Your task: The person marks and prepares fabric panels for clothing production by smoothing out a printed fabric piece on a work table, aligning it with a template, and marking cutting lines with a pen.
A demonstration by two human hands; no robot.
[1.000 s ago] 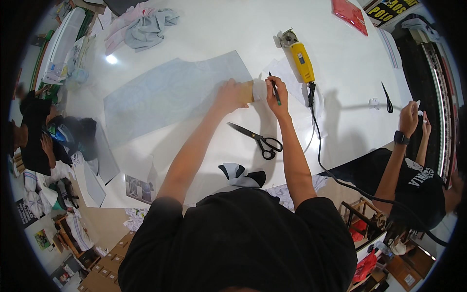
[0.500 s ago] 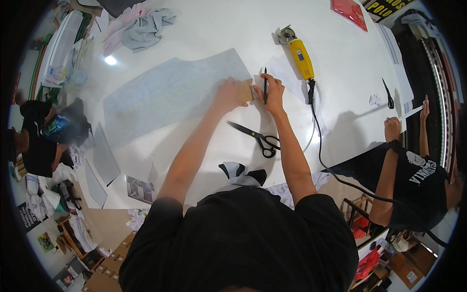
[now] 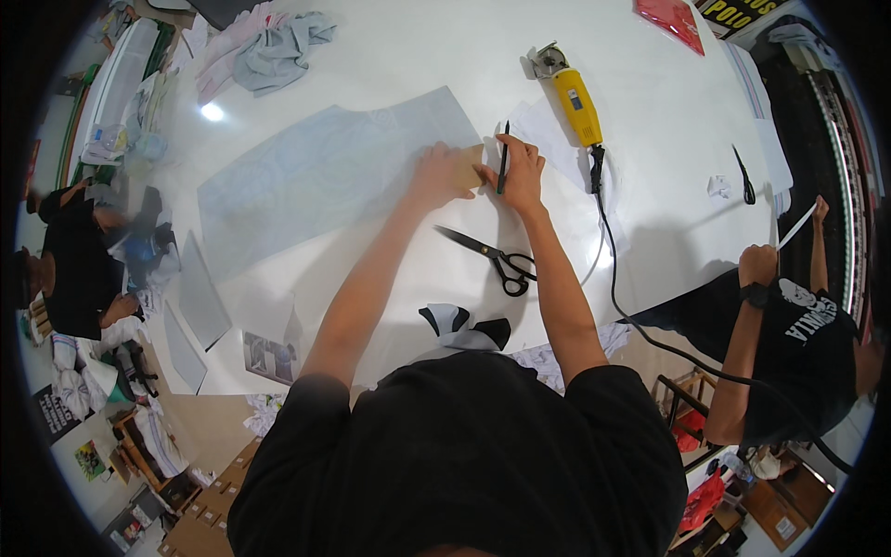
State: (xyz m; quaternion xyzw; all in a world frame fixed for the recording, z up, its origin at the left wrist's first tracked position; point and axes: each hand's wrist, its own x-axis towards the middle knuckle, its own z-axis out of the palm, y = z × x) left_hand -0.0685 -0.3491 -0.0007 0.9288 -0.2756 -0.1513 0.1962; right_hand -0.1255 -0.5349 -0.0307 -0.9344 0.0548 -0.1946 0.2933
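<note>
A pale blue-grey fabric piece (image 3: pixel 306 186) lies flat on the white table. On its right end my left hand (image 3: pixel 440 176) holds down a small brown card piece (image 3: pixel 472 167), fingers along the card's left side and thumb at its lower edge. My right hand (image 3: pixel 520 174) is closed around a slim black pen (image 3: pixel 504 160), which stands tilted among the fingers. The right thumb reaches to the card's right edge. Black-handled scissors (image 3: pixel 492 254) lie below both hands, beside my right forearm.
A yellow rotary cutter (image 3: pixel 577 107) lies to the right, its black cable (image 3: pixel 620 311) running off the table. White paper (image 3: pixel 543 135) is beside it. Crumpled fabric (image 3: pixel 283 56) sits at the far left. One person (image 3: pixel 789 343) stands at right holding a white strip; another (image 3: pixel 74 265) is at left.
The pen has tilted and slid slightly, and my right thumb is closer to the card. At right, the other person's hands shifted with the strip; the person at left moved too.
</note>
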